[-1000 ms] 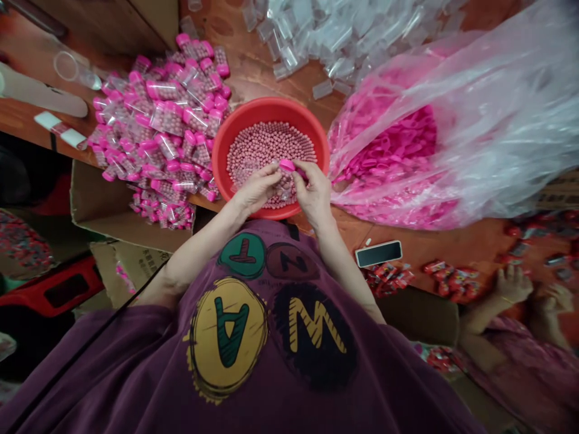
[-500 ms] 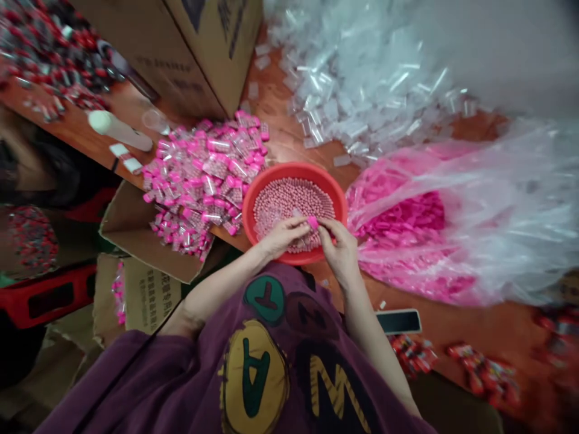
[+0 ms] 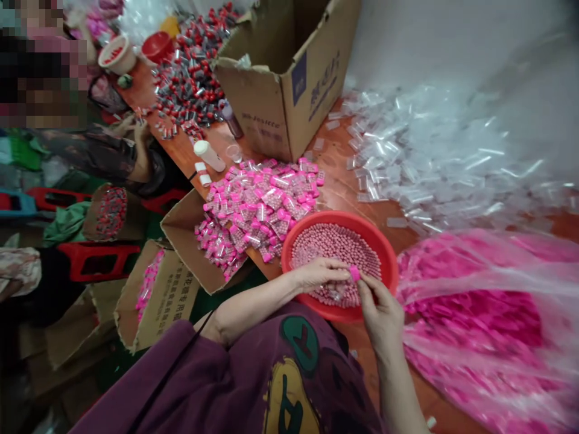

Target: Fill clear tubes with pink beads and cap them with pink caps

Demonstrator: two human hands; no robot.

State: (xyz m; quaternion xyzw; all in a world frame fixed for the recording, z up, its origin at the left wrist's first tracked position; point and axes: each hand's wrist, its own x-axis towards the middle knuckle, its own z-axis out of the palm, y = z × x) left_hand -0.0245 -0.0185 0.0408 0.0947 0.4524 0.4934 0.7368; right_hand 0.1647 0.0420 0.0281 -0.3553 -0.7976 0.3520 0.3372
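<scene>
Both hands meet over the near side of a red bowl (image 3: pixel 384 253) full of small pink beads (image 3: pixel 335 244). My left hand (image 3: pixel 316 274) and my right hand (image 3: pixel 382 310) are closed together on a small clear tube with a pink cap (image 3: pixel 354 274); only the cap shows plainly between the fingertips. Left of the bowl lies a heap of filled pink-capped tubes (image 3: pixel 257 208). On the right, a clear plastic bag (image 3: pixel 488 319) holds loose pink caps.
A heap of empty clear tubes (image 3: pixel 434 163) lies behind the bowl, beside an open cardboard box (image 3: pixel 289 84). Red-capped tubes (image 3: pixel 190 84) cover the table's far left, where another person's hands (image 3: pixel 129 123) work. Cartons (image 3: pixel 154 301) and red stools (image 3: pixel 97 259) stand on the floor at left.
The camera has swung up and to the left, bringing the box, the far table and another person into view. My hands stay together on the pink-capped tube over the bowl.
</scene>
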